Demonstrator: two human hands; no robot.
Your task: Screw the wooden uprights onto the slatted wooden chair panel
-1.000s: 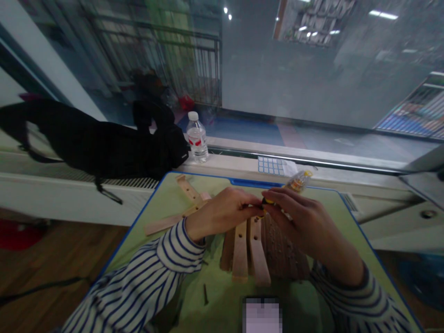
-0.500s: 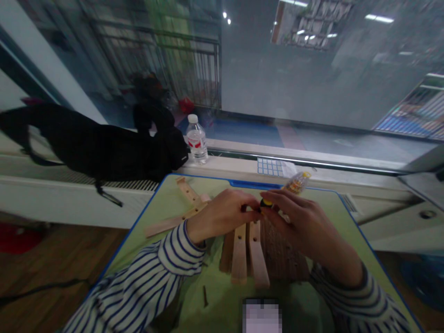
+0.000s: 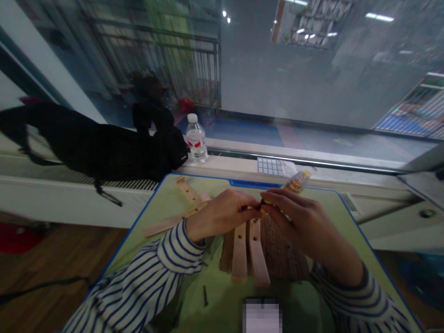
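Note:
My left hand (image 3: 222, 215) and my right hand (image 3: 301, 222) meet above the green table (image 3: 163, 203), fingers pinched together round a small yellow and black object (image 3: 264, 202), too small to name. Under the hands stand several wooden slats (image 3: 248, 252) with drilled holes, joined to a darker ribbed wooden panel (image 3: 282, 254). Both sleeves are blue and white striped.
Two loose wooden strips (image 3: 180, 203) lie at the table's far left. A dark screw (image 3: 205, 295) lies near the front. A small plastic bag (image 3: 296, 182) sits at the far edge. On the sill behind are a water bottle (image 3: 196, 138), a black bag (image 3: 104, 148) and a blue gridded sheet (image 3: 271, 165).
The hands stay together over the slats. My right fingers have shifted slightly round the small yellow and black object; little else has moved.

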